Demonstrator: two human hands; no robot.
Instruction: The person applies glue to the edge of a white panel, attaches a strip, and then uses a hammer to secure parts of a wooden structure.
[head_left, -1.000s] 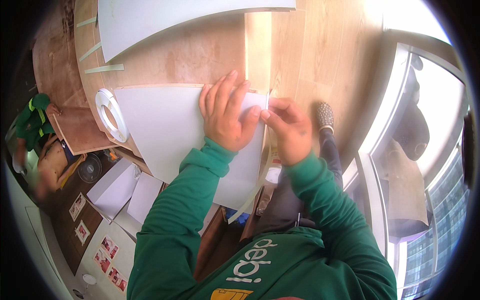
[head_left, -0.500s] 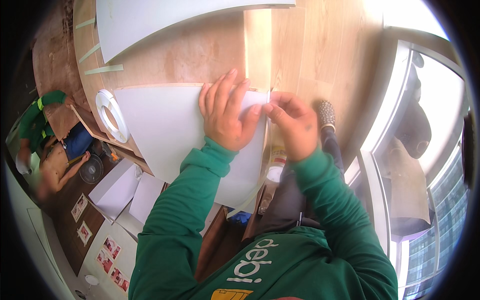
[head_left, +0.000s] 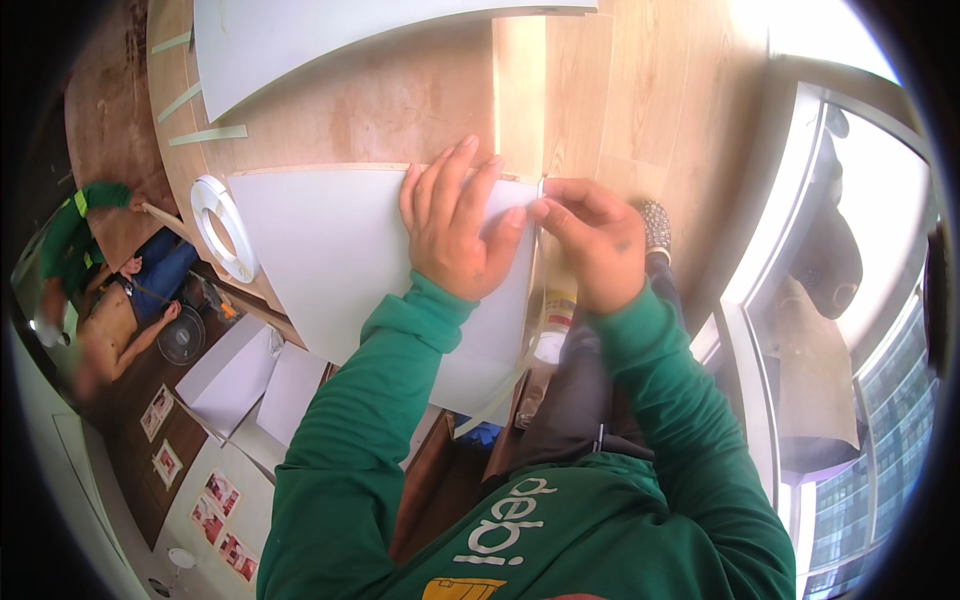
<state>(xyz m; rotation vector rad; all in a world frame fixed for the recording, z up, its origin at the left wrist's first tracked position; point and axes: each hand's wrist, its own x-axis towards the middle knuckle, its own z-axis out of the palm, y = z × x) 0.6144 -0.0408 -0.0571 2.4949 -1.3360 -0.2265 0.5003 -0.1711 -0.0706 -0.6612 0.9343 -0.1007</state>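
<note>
On the worktop [head_left: 370, 105], a white board [head_left: 330, 240] lies flat. The left hand [head_left: 455, 235] presses on it, fingers spread across its far edge. The right hand [head_left: 597, 243] is at the board's right edge. A white roll [head_left: 240, 262] sits beside the far left corner. The right grip pinches a thin pale strip [head_left: 497, 403], its tail trailing toward the person.

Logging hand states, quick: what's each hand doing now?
Left hand: open, fingers spread on the white panel.
Right hand: closed, pinching the thin pale strip at the panel's edge.
</note>
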